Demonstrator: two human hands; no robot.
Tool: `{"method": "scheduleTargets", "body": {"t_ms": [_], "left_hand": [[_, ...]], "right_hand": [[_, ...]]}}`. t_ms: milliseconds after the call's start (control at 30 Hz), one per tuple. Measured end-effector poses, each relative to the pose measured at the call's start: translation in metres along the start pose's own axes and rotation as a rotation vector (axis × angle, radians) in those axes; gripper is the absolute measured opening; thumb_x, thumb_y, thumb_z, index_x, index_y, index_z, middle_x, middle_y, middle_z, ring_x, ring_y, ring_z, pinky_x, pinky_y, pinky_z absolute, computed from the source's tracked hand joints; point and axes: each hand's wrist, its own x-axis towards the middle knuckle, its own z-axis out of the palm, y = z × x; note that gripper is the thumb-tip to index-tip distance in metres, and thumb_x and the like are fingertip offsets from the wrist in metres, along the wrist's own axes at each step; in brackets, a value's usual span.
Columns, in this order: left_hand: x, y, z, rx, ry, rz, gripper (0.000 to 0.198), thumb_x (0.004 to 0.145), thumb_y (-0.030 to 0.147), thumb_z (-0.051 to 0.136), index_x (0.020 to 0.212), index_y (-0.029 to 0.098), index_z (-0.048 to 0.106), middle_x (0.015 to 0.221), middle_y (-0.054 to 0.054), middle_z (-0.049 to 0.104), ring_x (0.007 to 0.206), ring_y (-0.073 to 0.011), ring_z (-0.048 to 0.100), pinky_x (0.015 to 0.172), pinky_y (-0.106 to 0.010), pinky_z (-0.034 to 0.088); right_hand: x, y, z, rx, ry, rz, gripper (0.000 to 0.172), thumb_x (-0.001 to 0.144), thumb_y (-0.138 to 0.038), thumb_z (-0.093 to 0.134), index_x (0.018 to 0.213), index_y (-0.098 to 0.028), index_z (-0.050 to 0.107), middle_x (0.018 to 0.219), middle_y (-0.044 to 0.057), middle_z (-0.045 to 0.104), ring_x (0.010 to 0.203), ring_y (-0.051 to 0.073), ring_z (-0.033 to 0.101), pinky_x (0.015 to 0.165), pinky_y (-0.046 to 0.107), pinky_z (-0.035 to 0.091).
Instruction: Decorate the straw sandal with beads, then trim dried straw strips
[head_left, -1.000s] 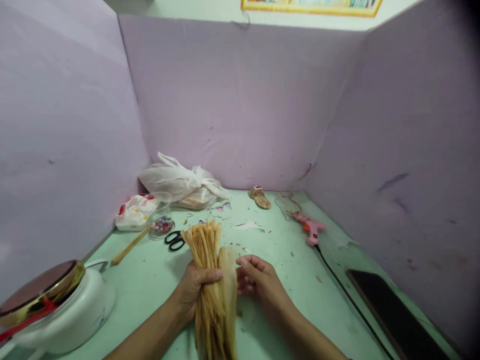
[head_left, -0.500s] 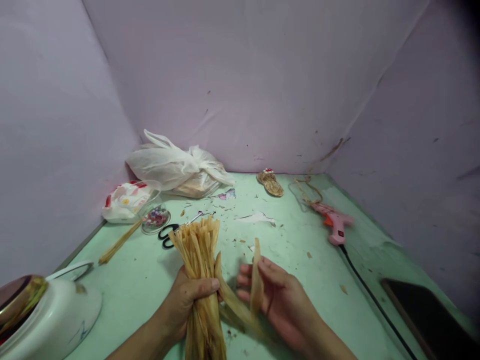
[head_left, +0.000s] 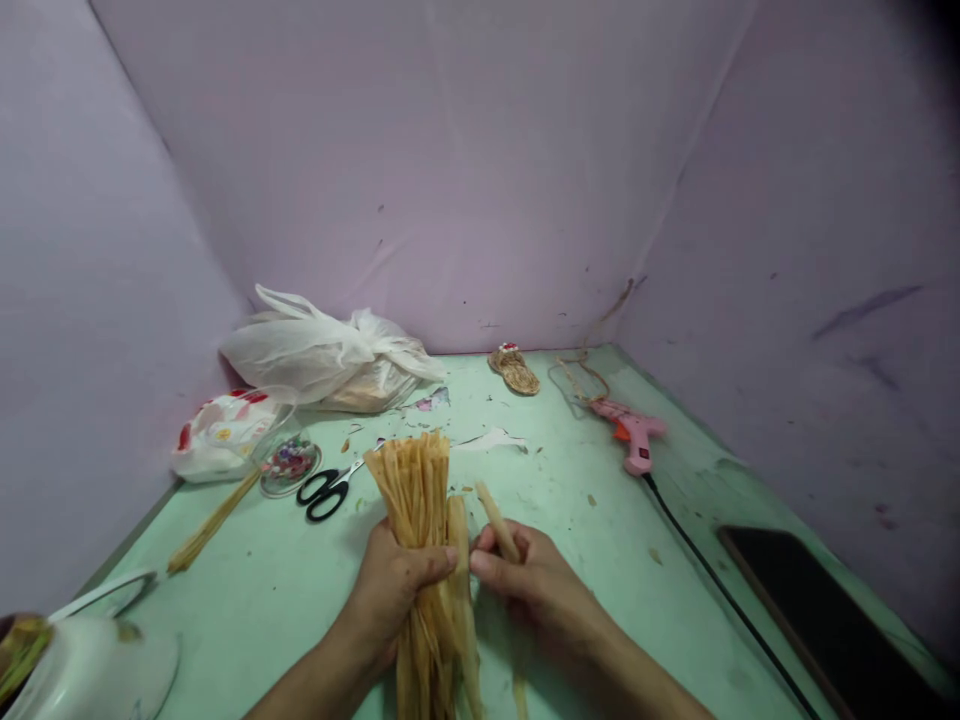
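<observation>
R hand (head_left: 536,578) now closed round strip (head_left: 496,520), prob. split from bundle (head_left: 416,495).

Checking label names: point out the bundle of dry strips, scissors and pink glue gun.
Bundle of dry strips (head_left: 414,500), head view: upper part of the strips.
Scissors (head_left: 343,475), head view: where handles meet blades.
Pink glue gun (head_left: 637,432), head view: handle, above the switch.

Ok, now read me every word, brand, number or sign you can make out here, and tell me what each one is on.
No words or numbers can be read.
White pack: red and yellow print, too blurred to read.
Pink glue gun: any mark on its switch is too small to read.
Bundle of dry strips in the left hand: no lettering shows.
</observation>
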Motion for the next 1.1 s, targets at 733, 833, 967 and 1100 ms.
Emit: {"method": "scheduleTargets", "body": {"t_ms": [733,833,967,1100], "left_hand": [[0.006,0.022,-0.002,0.434,0.076,-0.219,0.017,0.043,0.008,0.068,0.059,0.011,0.062,0.047,0.002,0.057,0.039,-0.0075,0.045,0.037,-0.017,0.032],[0.004,0.013,0.005,0.473,0.076,-0.135,0.017,0.043,0.007,0.069,0.055,0.012,0.058,0.047,0.003,0.055,0.041,-0.0076,0.044,0.038,-0.018,0.033],[0.002,0.008,0.01,0.292,0.07,-0.109,0.017,0.048,0.014,0.074,0.061,0.011,0.063,0.048,0.002,0.057,0.043,-0.0089,0.048,0.043,-0.019,0.038],[0.0,0.002,0.013,0.01,-0.083,-0.149,0.032,0.051,0.018,0.076,0.081,0.012,0.067,0.066,-0.006,0.068,0.059,-0.0195,0.062,0.056,-0.029,0.047]], "right_hand": [[0.0,-0.027,-0.014,0.05,-0.063,0.012,0.022,0.064,-0.033,0.066,0.064,-0.017,0.052,0.04,-0.008,0.043,0.033,0.004,0.028,0.036,0.02,0.014],[0.0,-0.034,-0.018,0.065,-0.005,-0.01,0.016,0.063,-0.03,0.063,0.069,-0.017,0.054,0.048,-0.006,0.048,0.039,0.007,0.038,0.038,0.02,0.024],[0.002,-0.026,-0.016,-0.014,-0.036,0.003,0.017,0.058,-0.027,0.066,0.06,-0.015,0.053,0.045,-0.007,0.042,0.037,0.004,0.028,0.036,0.02,0.012],[0.003,-0.009,-0.007,-0.093,-0.099,0.018,0.025,0.054,-0.031,0.072,0.059,-0.013,0.056,0.049,-0.003,0.049,0.042,0.006,0.038,0.04,0.02,0.022]]}}
